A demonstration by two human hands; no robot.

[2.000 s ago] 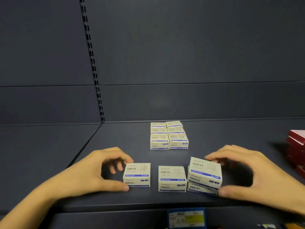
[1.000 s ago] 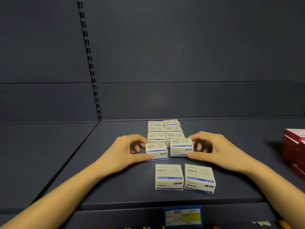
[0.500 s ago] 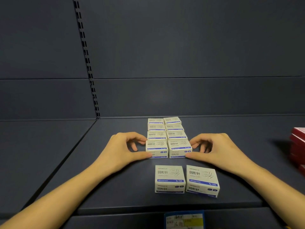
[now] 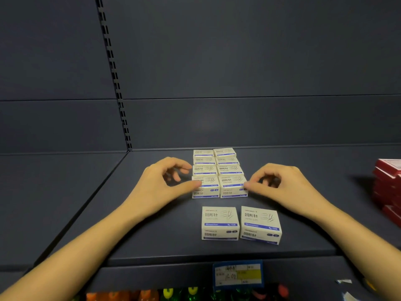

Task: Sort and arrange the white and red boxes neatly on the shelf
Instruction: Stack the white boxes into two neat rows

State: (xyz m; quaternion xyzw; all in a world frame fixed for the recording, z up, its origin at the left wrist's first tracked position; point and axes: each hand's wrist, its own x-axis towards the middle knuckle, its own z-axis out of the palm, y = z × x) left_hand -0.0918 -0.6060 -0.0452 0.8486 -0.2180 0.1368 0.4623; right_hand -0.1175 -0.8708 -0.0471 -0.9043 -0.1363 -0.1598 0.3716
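White boxes with blue stripes stand in two tight columns running from the back wall forward. The front pair is a left box (image 4: 205, 189) and a right box (image 4: 233, 186). My left hand (image 4: 160, 185) sits beside the left one, its thumb tip touching the box's left edge and its fingers loosely curled clear of it. My right hand (image 4: 282, 183) mirrors this, thumb tip against the right box's side. Two more white boxes (image 4: 220, 222) (image 4: 260, 224) stand side by side nearer the shelf's front edge. Red boxes (image 4: 388, 190) are stacked at the far right.
The dark shelf (image 4: 152, 235) has bare surface left and right of the white columns. A slotted upright (image 4: 112, 79) runs up the back wall. A price label (image 4: 237, 274) hangs on the shelf's front lip, with colourful items below.
Both hands carried a white box each from the front to the end of the two columns and set them down. Since half a second ago the thumbs have risen from the boxes' bottom corners to their upper edges.
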